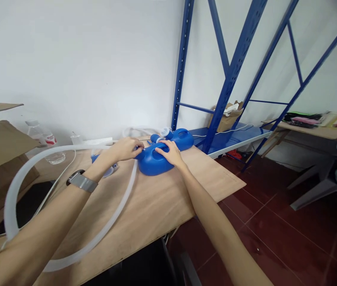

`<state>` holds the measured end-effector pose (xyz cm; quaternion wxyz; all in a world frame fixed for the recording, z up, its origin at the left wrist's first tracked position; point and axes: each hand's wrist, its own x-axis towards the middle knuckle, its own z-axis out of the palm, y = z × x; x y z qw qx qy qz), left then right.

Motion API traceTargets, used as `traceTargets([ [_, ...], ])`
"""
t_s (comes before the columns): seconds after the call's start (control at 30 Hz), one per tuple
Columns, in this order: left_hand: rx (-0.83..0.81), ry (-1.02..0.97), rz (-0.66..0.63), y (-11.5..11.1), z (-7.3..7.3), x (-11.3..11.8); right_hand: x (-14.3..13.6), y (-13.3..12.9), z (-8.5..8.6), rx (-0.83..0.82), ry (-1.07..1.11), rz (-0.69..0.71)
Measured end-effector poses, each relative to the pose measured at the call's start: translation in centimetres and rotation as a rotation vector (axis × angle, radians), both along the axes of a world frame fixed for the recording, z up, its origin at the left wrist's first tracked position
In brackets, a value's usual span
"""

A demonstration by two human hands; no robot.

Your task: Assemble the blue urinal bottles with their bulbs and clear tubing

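A blue plastic bottle with a moulded handle [154, 166] lies on its side on the wooden tabletop [144, 206]. My right hand [170, 153] grips it from the right, thumb at the handle opening and fingers over the top. At its left end, by the neck, my left hand [129, 149] is closed in a pinch; what sits between the fingertips is hidden. A translucent corrugated hose [117, 210] loops across the table, passing below my left forearm and up towards the bottle's neck. Behind lies a second blue bottle [184, 139].
Blue fittings with clear caps [110, 171] lie under my left wrist. At left are a cardboard box [4, 147], a clear water bottle [49, 143] and a dark flat tablet-like object [34, 202]. A blue metal rack [230, 75] stands at right, beyond the table edge.
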<state>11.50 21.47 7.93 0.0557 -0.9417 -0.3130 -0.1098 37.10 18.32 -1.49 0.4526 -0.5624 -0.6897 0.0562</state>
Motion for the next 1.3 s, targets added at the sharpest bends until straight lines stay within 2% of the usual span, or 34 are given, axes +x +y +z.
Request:
traceTargets([
  [0.17,-0.067,-0.092,0.061,-0.3,-0.5,0.3,-0.6,-0.8,0.9,-0.043,-0.026,-0.038],
  [0.3,-0.064,-0.185,0.081,-0.8,-1.2,0.5,-2.5,-1.0,3.1,-0.171,-0.116,-0.098],
  [0.37,-0.079,-0.226,0.103,-0.9,-1.5,0.4,-3.6,-0.5,4.6,-0.224,-0.227,-0.033],
  [0.43,-0.1,-0.269,0.132,-0.9,-1.8,0.0,-4.2,0.4,6.1,-0.284,-0.288,0.089],
  [0.53,-0.144,-0.318,0.148,-0.8,-2.1,-0.5,-4.4,2.4,7.9,-0.447,-0.268,0.231],
  [0.63,-0.186,-0.33,0.193,-0.6,-2.0,-0.6,-4.0,3.9,8.8,-0.643,-0.214,0.301],
  [0.73,-0.198,-0.308,0.24,-0.8,-1.7,-0.1,-3.6,4.2,8.7,-0.685,-0.169,0.342],
  [0.83,-0.182,-0.251,0.262,-1.2,-1.2,0.7,-3.0,3.7,7.9,-0.61,-0.148,0.365],
  [0.97,-0.1,-0.211,0.333,-1.7,-0.9,1.6,-2.6,3.0,6.9,-0.468,-0.21,0.27],
  [1.1,-0.061,-0.202,0.448,-2.1,-1.1,2.2,-2.5,3.0,6.6,-0.438,-0.25,0.241],
  [1.2,-0.089,-0.224,0.556,-2.2,-1.0,2.8,-2.6,2.9,6.6,-0.418,-0.26,0.22],
  [1.3,-0.185,-0.255,0.61,-1.8,-0.4,3.3,-2.6,2.7,6.7,-0.413,-0.252,0.209],
])
